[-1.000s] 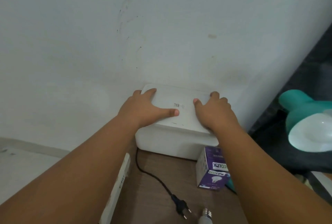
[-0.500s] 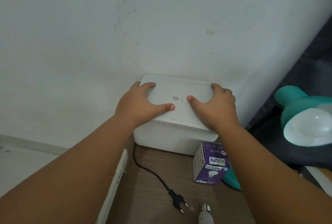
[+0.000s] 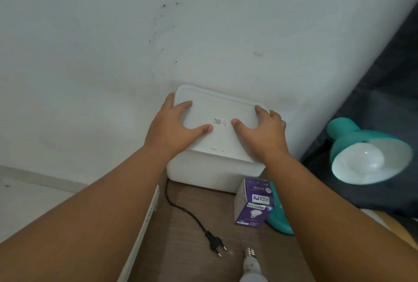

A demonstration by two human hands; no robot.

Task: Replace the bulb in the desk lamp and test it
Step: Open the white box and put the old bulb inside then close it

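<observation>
From my remote seat I see the left hand [image 3: 174, 127] spread wide over the left end of the lid [image 3: 222, 109]. Its thumb lies flat on top and points to 3 o'clock, while its outer fingers bend over the lid's left edge. The right hand [image 3: 263, 133] mirrors it on the right end: the thumb lies flat and points to 9 o'clock, and the fingers curl round the far right corner. Between the two thumb tips, which stay apart, sits a small printed label [image 3: 219, 121]. So both hands clasp the lid by its ends. Both forearms are bare and reach in from 7 and 5 o'clock, nearly straight, converging on the lid.

The lid sits on a white box [image 3: 212, 173] pushed against the wall [image 3: 135, 44] at the far edge of the wooden desk [image 3: 181, 247]. I cannot tell whether the lid is seated or lifted.

At 5 o'clock from the box a purple bulb carton [image 3: 254, 204] stands just beside it. Behind the carton is the lamp's teal base [image 3: 280, 223]. The teal lamp shade [image 3: 352, 132] hangs at 3 o'clock with a white bulb [image 3: 364, 157] in it, unlit. At 6 o'clock a black cord [image 3: 181, 208] runs to a loose plug [image 3: 214, 242] lying on the desk. Near it a spare bulb [image 3: 251, 266] lies with its screw cap toward the box.
</observation>
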